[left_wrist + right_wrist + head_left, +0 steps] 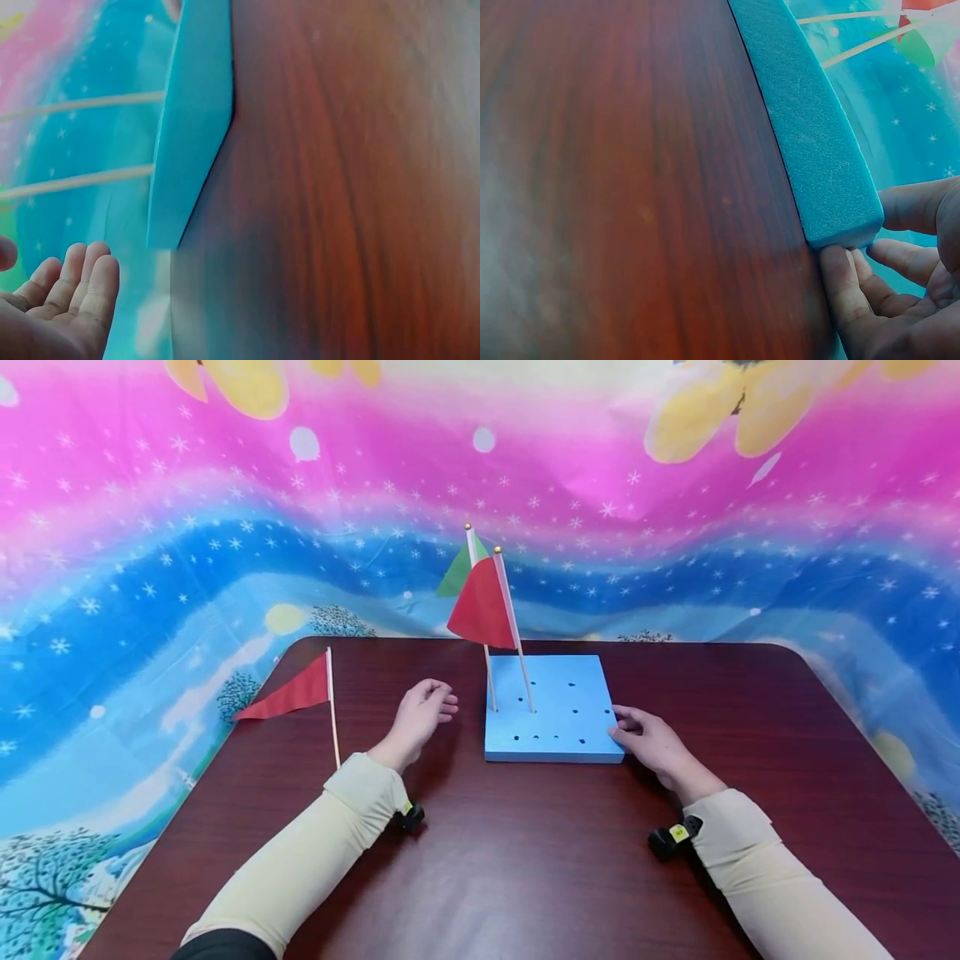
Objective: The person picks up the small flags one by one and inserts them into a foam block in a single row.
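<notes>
A light blue foam-like board point(551, 727) with small holes lies on the table. Two thin sticks stand in its left part, one bearing a red flag point(486, 606), the other a green flag point(454, 572) partly hidden behind it. My right hand point(660, 747) holds the board's right edge; in the right wrist view its thumb and fingers point(845, 281) touch the near corner. Left of the board and apart from it, my left hand point(420, 714) hovers with relaxed fingers, holding nothing. Another red flag point(296, 687) on a stick lies further left, its lower end hidden behind the left forearm.
The dark brown wooden table point(480, 877) has rounded far corners. Behind it hangs a colourful cloth point(675, 568) with snowflakes and trees. A small black wrist device point(411, 817) sits at the left cuff, and a similar device point(673, 837) at the right cuff.
</notes>
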`<state>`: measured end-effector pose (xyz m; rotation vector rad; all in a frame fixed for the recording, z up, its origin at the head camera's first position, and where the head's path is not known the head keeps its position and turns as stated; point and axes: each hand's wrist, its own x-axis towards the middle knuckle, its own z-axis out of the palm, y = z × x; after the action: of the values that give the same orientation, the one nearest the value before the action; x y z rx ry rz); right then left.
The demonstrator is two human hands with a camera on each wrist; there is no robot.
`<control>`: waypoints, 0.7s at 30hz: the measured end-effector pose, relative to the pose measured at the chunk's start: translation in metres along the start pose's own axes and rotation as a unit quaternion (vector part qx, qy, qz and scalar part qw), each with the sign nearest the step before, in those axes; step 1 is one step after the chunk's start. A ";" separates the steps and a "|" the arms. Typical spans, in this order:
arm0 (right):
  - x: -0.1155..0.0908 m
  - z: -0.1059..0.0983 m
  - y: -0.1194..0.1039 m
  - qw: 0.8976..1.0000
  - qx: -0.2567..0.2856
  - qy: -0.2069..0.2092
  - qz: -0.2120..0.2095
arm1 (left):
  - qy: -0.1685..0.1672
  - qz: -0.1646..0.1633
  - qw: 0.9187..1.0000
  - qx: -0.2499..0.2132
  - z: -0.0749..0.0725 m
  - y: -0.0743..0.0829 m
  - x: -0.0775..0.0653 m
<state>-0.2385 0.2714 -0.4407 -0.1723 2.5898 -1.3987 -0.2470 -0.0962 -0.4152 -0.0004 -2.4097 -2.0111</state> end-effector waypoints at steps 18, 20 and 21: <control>0.002 0.000 0.001 1.000 0.007 0.001 0.004 | 0.039 -0.020 0.996 0.072 -0.059 -0.001 0.000; 0.002 0.000 0.002 1.000 0.006 0.000 0.004 | 0.042 -0.021 0.996 0.079 -0.065 -0.002 -0.001; 0.002 0.000 0.002 1.000 0.006 -0.001 0.005 | 0.043 -0.020 0.995 0.082 -0.067 -0.003 -0.001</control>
<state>-0.2401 0.2721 -0.4425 -0.1591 2.5777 -1.4095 -0.2457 -0.1630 -0.4057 0.1339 -2.5312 -1.7811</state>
